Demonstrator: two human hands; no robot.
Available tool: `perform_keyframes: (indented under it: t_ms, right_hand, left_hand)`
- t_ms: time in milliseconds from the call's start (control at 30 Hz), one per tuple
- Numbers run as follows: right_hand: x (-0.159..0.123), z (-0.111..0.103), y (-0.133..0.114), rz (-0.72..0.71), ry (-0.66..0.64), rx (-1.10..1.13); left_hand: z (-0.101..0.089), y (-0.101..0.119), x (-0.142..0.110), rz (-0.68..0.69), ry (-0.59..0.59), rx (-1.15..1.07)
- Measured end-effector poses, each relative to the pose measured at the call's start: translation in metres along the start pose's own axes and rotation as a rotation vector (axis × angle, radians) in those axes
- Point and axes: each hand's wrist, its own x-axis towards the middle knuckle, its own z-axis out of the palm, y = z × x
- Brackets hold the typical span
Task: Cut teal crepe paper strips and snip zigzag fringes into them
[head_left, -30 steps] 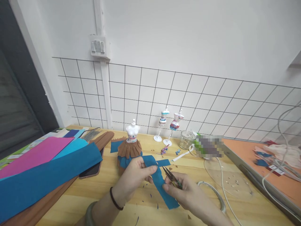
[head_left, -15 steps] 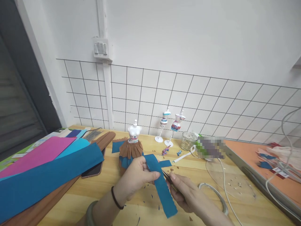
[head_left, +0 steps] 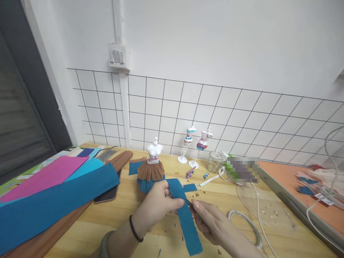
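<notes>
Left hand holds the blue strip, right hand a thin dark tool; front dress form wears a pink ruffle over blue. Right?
Not pink: head view shows a brown ruffle over blue on the front dress form. The left hand does hold the blue strip, the right hand the thin dark tool.

The blue strip (head_left: 188,224) now reaches nearer the frame's bottom centre. The right hand (head_left: 212,222) has its scissors (head_left: 191,204) lower, at the strip's edge.
</notes>
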Motion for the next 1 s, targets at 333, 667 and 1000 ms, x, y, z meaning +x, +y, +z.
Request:
perform_keyframes:
  t_ms: [333, 667, 1000]
  right_hand:
    - [0.002, 0.001, 0.003, -0.045, -0.003, 0.020]
    - [-0.002, 0.001, -0.010, -0.050, -0.032, -0.040]
    - [-0.002, 0.002, -0.010, -0.050, -0.033, -0.034]
  left_hand:
    - [0.000, -0.001, 0.001, 0.004, 0.013, -0.009]
    - [0.002, 0.003, -0.001, 0.000, 0.036, 0.000]
    - [0.004, 0.008, -0.002, -0.031, 0.043, -0.051]
